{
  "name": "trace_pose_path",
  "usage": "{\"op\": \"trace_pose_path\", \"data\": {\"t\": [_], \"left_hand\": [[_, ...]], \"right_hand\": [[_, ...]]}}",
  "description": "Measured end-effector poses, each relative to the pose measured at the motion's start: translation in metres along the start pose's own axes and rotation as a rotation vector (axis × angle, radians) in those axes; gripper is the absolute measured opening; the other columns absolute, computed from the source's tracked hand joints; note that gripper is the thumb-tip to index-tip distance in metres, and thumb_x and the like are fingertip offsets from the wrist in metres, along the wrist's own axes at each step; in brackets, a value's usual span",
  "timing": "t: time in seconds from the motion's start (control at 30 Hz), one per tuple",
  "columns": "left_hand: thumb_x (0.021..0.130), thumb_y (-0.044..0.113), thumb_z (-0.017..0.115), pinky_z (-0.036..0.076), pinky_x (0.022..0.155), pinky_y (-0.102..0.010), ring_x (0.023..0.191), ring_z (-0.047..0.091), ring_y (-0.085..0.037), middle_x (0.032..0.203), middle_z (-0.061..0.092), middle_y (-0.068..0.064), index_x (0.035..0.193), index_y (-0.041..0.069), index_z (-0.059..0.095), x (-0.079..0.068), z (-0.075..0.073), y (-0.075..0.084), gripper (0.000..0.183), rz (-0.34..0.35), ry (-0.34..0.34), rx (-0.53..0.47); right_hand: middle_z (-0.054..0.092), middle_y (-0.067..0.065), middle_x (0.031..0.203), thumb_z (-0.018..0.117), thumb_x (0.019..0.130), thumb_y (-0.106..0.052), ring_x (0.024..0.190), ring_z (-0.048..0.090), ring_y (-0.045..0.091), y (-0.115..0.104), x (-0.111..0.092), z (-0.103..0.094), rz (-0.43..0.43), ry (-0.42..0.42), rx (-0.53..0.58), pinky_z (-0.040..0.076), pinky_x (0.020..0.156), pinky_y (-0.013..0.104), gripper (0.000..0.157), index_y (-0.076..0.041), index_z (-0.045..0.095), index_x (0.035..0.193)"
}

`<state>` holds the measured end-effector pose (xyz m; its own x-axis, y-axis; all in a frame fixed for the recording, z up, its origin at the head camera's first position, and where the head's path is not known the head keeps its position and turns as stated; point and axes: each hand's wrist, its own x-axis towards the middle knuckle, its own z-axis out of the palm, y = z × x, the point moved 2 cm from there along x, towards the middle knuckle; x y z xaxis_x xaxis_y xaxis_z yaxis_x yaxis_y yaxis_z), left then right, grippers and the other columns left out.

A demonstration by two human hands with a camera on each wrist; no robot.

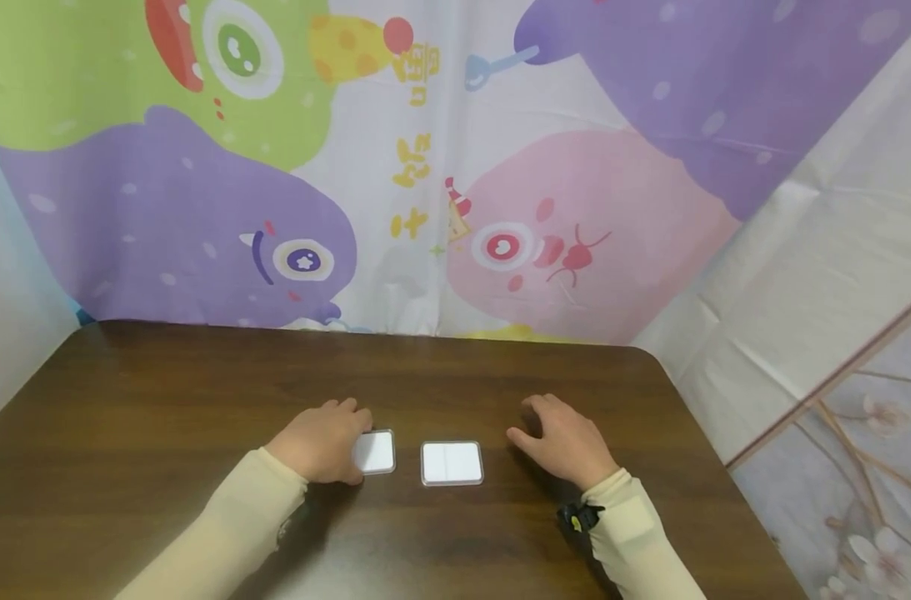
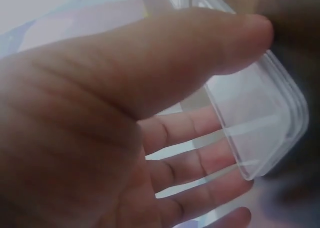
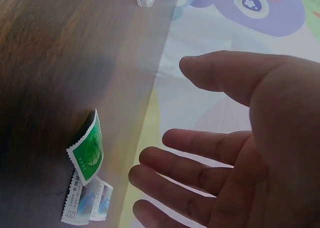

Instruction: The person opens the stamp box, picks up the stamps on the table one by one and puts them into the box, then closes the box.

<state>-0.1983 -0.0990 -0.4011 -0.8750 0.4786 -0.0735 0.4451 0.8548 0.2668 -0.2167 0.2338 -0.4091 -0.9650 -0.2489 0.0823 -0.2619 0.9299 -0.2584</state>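
Observation:
My left hand (image 1: 320,442) grips a flat clear plastic case (image 1: 375,452) with a white inside, by its left edge. In the left wrist view, the thumb lies across the clear case (image 2: 255,118) and the fingertips touch its other side. To the right, a second clear case (image 1: 452,463) with white panels lies on the table. My right hand (image 1: 563,443) is apart from it, its fingers loosely spread and holding nothing. Near that hand, the right wrist view shows a green stamp (image 3: 89,150) overlapping other stamps (image 3: 75,203); the head view hides them.
The brown wooden table (image 1: 200,375) has rounded far corners. Behind it hangs a cartoon-printed curtain (image 1: 395,283). A pale curtain (image 1: 785,333) is at the right. A dark strap device (image 1: 579,517) sits on the right wrist.

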Motion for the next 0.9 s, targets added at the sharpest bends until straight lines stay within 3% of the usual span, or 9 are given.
{"op": "trace_pose_path", "data": {"t": [0.4, 0.67, 0.8, 0.9], "left_hand": [[0.072, 0.024, 0.087, 0.053, 0.073, -0.043, 0.090, 0.056, -0.028, 0.102, 0.058, -0.009, 0.117, 0.005, 0.068, 0.028, -0.002, -0.024, 0.053, -0.004, 0.060, -0.005], [0.078, 0.031, 0.086, 0.053, 0.083, -0.047, 0.099, 0.056, -0.030, 0.113, 0.061, -0.013, 0.129, 0.002, 0.065, 0.046, 0.008, -0.044, 0.063, 0.008, 0.137, -0.066], [0.081, 0.028, 0.086, 0.053, 0.088, -0.046, 0.108, 0.056, -0.031, 0.124, 0.061, -0.015, 0.137, 0.002, 0.060, 0.041, 0.008, -0.038, 0.067, 0.058, 0.187, -0.110], [0.085, 0.027, 0.083, 0.052, 0.089, -0.042, 0.111, 0.055, -0.026, 0.130, 0.060, -0.011, 0.141, 0.005, 0.058, 0.031, 0.002, -0.024, 0.065, 0.103, 0.219, -0.179]], "right_hand": [[0.068, 0.015, 0.126, 0.074, 0.094, -0.040, 0.113, 0.066, 0.033, -0.004, 0.004, -0.003, 0.029, 0.011, -0.015, 0.055, 0.089, 0.054, 0.052, -0.003, 0.066, 0.129], [0.069, 0.015, 0.123, 0.074, 0.093, -0.040, 0.108, 0.068, 0.031, -0.004, 0.004, -0.004, 0.047, 0.013, -0.014, 0.056, 0.086, 0.053, 0.051, -0.003, 0.067, 0.128], [0.069, 0.015, 0.122, 0.073, 0.093, -0.039, 0.105, 0.068, 0.031, -0.002, 0.002, -0.004, 0.056, 0.009, -0.003, 0.056, 0.084, 0.053, 0.050, -0.003, 0.067, 0.127], [0.068, 0.016, 0.127, 0.073, 0.094, -0.039, 0.114, 0.066, 0.034, 0.000, 0.000, -0.005, 0.060, -0.007, 0.006, 0.054, 0.090, 0.056, 0.051, -0.003, 0.066, 0.129]]}}
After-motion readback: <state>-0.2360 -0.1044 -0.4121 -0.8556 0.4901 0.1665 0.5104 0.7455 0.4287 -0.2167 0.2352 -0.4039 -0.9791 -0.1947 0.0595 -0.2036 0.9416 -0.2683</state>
